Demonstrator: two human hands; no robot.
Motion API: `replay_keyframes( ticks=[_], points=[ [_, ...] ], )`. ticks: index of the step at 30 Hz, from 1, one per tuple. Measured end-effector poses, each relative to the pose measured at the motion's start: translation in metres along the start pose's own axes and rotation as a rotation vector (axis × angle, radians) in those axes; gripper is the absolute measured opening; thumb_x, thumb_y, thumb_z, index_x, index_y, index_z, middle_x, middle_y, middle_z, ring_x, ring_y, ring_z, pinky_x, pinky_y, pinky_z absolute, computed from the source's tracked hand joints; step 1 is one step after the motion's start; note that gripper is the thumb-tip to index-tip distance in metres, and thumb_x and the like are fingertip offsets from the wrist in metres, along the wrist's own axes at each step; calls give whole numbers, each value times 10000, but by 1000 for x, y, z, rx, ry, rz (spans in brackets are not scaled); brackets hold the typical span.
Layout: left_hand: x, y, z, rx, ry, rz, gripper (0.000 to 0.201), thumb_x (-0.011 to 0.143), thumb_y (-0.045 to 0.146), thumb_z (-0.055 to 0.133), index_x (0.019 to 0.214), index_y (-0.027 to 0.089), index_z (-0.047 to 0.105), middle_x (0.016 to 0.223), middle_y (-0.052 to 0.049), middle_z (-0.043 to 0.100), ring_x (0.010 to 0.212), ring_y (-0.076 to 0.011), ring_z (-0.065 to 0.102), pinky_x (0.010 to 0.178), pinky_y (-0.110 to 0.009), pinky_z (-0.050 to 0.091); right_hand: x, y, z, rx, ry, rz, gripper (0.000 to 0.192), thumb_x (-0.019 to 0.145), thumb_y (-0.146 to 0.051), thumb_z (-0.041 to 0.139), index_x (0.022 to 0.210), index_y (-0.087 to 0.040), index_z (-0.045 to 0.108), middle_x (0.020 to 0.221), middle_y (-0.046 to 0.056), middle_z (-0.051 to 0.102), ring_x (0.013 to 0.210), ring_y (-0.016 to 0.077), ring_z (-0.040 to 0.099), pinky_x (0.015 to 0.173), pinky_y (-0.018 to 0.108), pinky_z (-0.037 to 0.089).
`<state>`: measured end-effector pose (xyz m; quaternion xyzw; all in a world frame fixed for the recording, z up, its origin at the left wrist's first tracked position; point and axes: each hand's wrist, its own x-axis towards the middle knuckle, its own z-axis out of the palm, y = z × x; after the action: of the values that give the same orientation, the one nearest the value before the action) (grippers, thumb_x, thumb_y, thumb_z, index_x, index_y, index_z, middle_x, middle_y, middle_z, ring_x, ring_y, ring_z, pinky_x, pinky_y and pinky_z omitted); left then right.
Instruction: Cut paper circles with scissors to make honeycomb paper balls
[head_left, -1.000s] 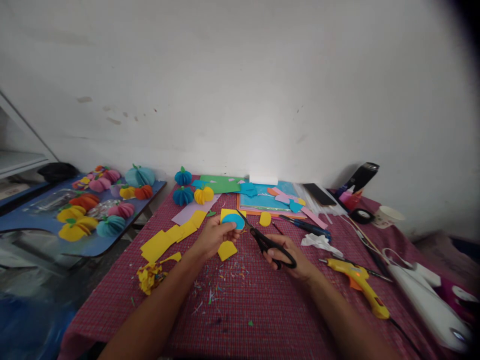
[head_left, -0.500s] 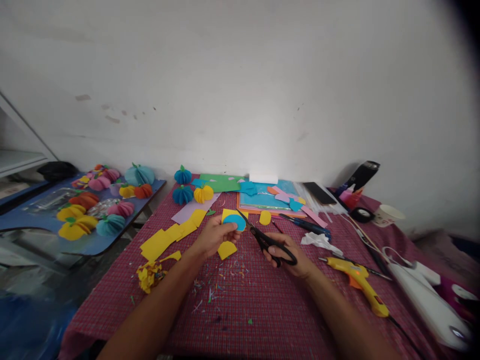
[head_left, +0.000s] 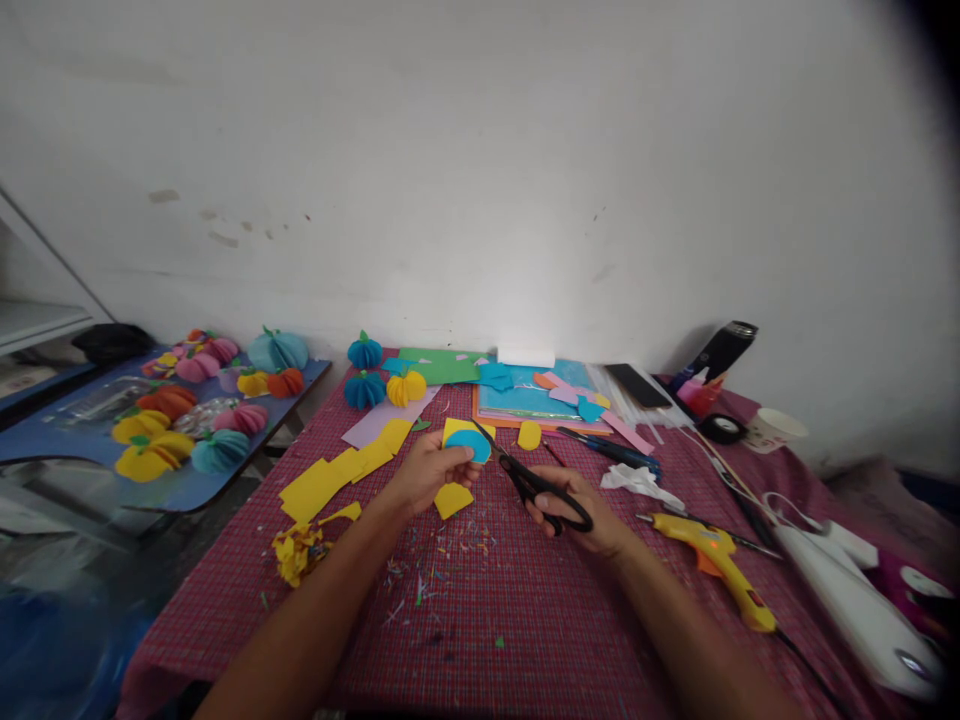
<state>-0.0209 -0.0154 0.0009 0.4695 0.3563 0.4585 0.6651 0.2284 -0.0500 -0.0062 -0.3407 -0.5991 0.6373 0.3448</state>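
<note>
My left hand pinches a round blue paper piece laid over a yellow paper square. My right hand has its fingers in the handles of black scissors. The scissor blades reach the right edge of the yellow paper, beside the blue round; exactly how far they bite is too small to tell. A yellow paper piece lies on the cloth just below my left hand. Beyond the scissors rests a rounded yellow cutout.
Yellow strips and crumpled yellow paper lie left. Paper pumpkins stand behind, more on a blue side table. A yellow glue gun, box cutter, white tissue and black bottle are right.
Both hands stay in nearly the same place. A little more of the yellow paper shows above the blue round, while the scissors keep about the same position.
</note>
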Motion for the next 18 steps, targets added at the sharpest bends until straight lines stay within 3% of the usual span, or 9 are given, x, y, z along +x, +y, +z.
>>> replay_keyframes(
  ticks=[18],
  points=[
    [-1,3,-2,7,-22,-31,218,731,287,723,845,112,660,729,-76,692,598,-146,634,571,-258,495,-2,-5,-2,-75,-28,-22,374,803,-471,669,947,-131,609,658,-8,567,486,86,486,445,198,335]
  ],
)
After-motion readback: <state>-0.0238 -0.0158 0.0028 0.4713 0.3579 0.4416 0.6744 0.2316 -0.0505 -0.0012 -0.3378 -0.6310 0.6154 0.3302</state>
